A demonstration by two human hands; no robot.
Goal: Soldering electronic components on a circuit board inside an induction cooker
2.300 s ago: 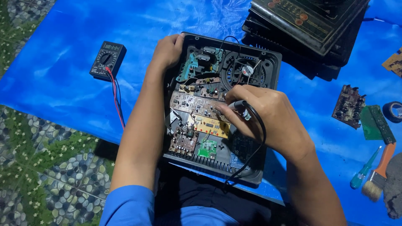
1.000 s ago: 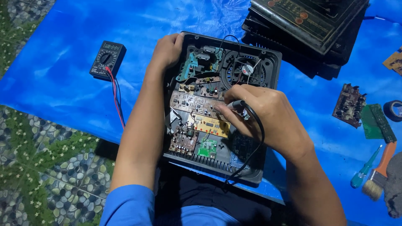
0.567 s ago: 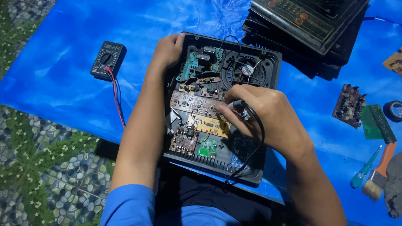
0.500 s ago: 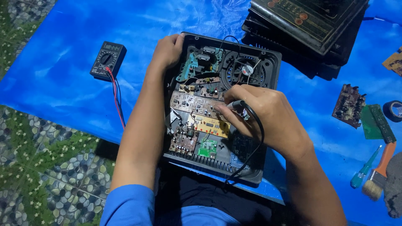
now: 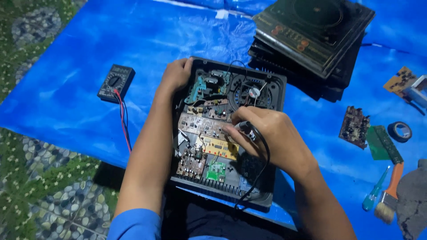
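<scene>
An opened black appliance case lies in front of me, its circuit boards and a round fan exposed. My left hand grips the case's far left corner. My right hand is closed around a slim black probe with a black lead, its tip down on the boards near the case's middle. The lead curls over the case's near edge. A black multimeter with a red wire rests on the blue sheet to the left.
A stack of black cooktops stands at the back right. On the right lie loose circuit boards, a green board, a tape roll, a green screwdriver and a brush. A patterned floor borders the blue sheet.
My right hand has barely shifted on the probe over the boards. My left hand stays on the case corner.
</scene>
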